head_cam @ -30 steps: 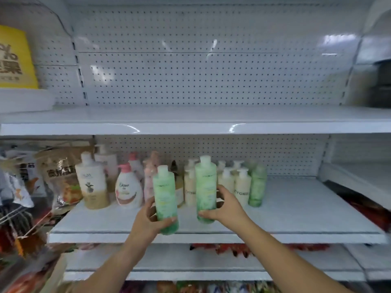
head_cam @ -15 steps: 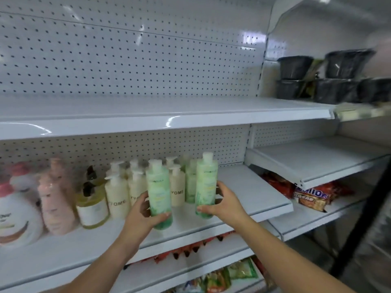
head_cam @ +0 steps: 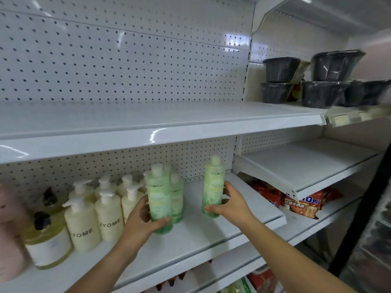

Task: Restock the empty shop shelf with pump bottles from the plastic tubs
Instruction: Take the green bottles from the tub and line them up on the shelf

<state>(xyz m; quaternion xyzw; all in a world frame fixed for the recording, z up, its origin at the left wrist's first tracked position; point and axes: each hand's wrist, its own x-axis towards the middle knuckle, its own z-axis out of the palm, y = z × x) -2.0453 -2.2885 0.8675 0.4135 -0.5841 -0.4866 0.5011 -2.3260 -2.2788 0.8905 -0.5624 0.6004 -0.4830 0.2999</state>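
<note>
Head view: cream pump bottles point(head_cam: 110, 218) stand left on the shelf point(head_cam: 201, 235). Your left grip point(head_cam: 139, 220), fingers curled, holds the left green bottle point(head_cam: 159, 199) near the front edge, just in front of a rear green bottle point(head_cam: 177, 197). Your right grip point(head_cam: 230, 205) wraps the right green bottle point(head_cam: 213, 187), carried well apart rightward since a second ago: you look to be spacing the row. Both upright, caps up, long axis vertical.

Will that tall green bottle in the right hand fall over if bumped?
Probably: the green bottle is tall and slim, so a knock up high could tip it. It looks filled, so likely heavy for its size. Its smooth plastic may slip in the right hand.
</note>
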